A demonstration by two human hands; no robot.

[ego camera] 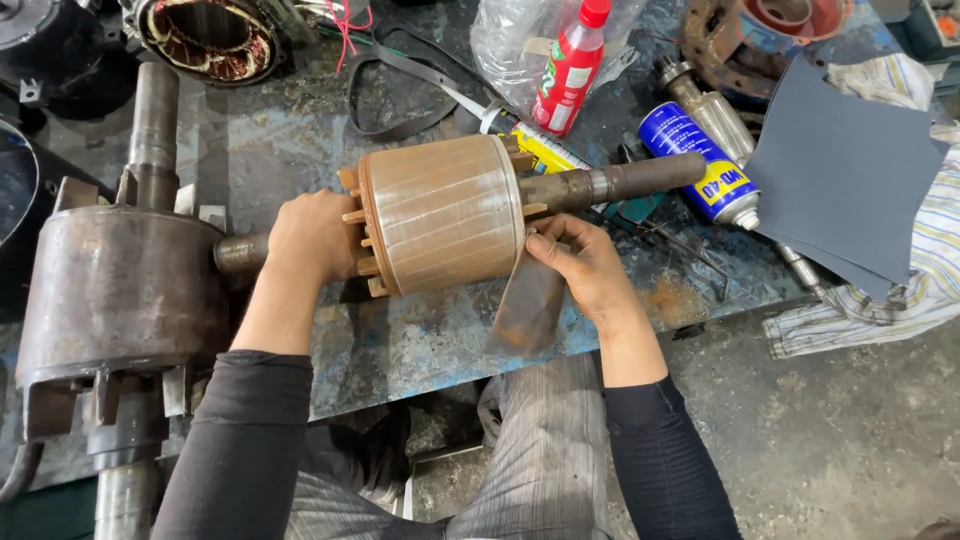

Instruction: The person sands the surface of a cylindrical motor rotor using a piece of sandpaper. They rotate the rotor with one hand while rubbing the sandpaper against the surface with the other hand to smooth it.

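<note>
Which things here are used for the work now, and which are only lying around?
In use: rotor, sandpaper strip, left hand, right hand.
Lying about: red bottle, blue spray can, dark sandpaper sheets, second rotor, striped cloth.

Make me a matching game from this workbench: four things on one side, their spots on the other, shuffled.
Things:
1. rotor
2. red bottle
3. blue spray can
4. dark sheets

Places:
A. lying beside the shaft's right end
B. between both hands
C. far right, over striped cloth
D. top centre, against a clear plastic bag

Pairs: 1-B, 2-D, 3-A, 4-C
</note>
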